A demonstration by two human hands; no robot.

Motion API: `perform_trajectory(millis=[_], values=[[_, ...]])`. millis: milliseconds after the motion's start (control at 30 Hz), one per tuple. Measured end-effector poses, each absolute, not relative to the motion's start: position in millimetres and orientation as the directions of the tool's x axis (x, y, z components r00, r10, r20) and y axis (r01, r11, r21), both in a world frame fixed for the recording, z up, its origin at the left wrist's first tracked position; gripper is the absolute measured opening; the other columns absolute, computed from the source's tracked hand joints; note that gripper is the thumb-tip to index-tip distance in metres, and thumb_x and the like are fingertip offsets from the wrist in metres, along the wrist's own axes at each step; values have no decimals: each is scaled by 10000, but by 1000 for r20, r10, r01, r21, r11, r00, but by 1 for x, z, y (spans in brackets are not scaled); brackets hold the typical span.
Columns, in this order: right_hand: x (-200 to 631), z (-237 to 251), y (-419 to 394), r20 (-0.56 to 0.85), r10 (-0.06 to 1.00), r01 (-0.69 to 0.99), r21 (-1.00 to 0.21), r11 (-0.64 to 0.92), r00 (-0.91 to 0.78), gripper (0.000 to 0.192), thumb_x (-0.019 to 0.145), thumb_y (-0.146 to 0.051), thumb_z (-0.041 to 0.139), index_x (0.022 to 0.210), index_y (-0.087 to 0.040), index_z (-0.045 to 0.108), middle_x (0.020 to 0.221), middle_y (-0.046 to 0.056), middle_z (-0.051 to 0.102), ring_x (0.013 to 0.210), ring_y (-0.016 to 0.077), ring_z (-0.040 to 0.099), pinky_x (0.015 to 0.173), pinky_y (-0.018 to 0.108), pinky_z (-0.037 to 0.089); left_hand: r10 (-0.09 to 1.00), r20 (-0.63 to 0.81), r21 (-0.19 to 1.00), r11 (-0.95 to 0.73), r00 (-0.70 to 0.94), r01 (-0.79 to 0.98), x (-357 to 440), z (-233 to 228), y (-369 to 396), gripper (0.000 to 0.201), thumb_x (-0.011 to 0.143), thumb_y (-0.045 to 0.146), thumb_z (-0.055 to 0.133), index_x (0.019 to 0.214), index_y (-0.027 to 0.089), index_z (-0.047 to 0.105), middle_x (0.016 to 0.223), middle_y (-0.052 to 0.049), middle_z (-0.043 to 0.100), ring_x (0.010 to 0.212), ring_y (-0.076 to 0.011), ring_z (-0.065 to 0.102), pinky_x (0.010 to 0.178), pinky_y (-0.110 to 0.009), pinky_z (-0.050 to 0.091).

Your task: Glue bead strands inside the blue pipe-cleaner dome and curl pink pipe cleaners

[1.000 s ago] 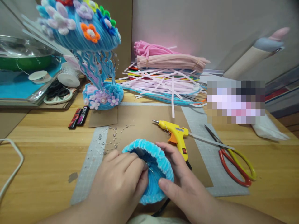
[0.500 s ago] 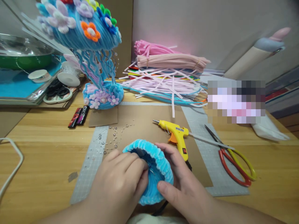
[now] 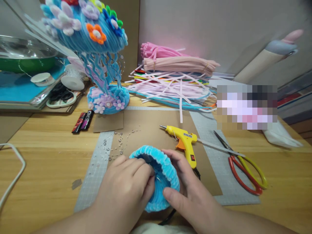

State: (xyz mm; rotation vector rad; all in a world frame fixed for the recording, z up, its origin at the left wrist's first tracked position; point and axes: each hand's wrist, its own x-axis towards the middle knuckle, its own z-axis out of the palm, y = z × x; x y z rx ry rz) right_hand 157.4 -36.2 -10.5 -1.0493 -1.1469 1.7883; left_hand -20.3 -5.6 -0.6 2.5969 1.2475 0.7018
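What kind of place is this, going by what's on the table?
Probably a home craft desk: a stack of pipe cleaners, a yellow glue gun, scissors, and both hands working a blue chenille piece.

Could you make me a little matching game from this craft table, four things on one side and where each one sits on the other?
Things:
1. glue gun
2. scissors
3. blue ring
4. pink stems

Places:
A. stacked at the back by the wall
B. between the two hands
C. far right, on the grey mat's edge
D. on brown card, just right of the right hand

Pairs: 1-D, 2-C, 3-B, 4-A. The left hand and right hand both grip the blue ring.
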Motion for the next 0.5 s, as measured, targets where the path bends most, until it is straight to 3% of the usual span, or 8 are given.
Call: perform_trajectory(millis=[133,233,300,400,500], values=[[157,-9,-34,-275,899,-182,-919,-350,-340,471,879,-351,605,1287,-340,370,1406,32,449,1298,199,428,1025,336,414,807,288,381,-591,516,711,-22,5,-8,49,821,177,558,823,202,600,662,18,637,594,-188,567,582,-343,366],[157,-8,-29,-335,893,-193,-896,-400,-300,427,886,-378,590,1259,-317,391,1378,44,463,1232,200,487,1003,346,435,842,282,434,-540,461,721,-28,14,-9,250,815,271,595,1054,214,551,774,4,664,676,-201,600,621,-345,428],[158,-9,-26,-353,893,-211,-885,-415,-279,432,881,-402,592,1254,-304,399,1354,55,478,1188,207,518,983,361,454,876,277,469,-481,394,741,-36,20,-5,280,835,316,575,1096,229,527,847,-10,667,743,-202,616,643,-332,468],[159,-13,-22,-361,901,-207,-888,-411,-239,461,866,-433,602,1259,-301,400,1339,70,484,1136,218,550,909,361,501,924,199,517,-382,327,766,-51,29,3,164,845,377,557,929,236,564,776,8,647,664,-169,607,536,-261,473],[158,-18,-21,-348,916,-195,-902,-385,-200,493,852,-468,605,1267,-311,392,1316,81,498,1078,230,582,807,354,542,921,88,533,-365,379,764,-68,32,11,238,789,449,600,726,228,539,615,29,598,502,-151,551,412,-242,424]])
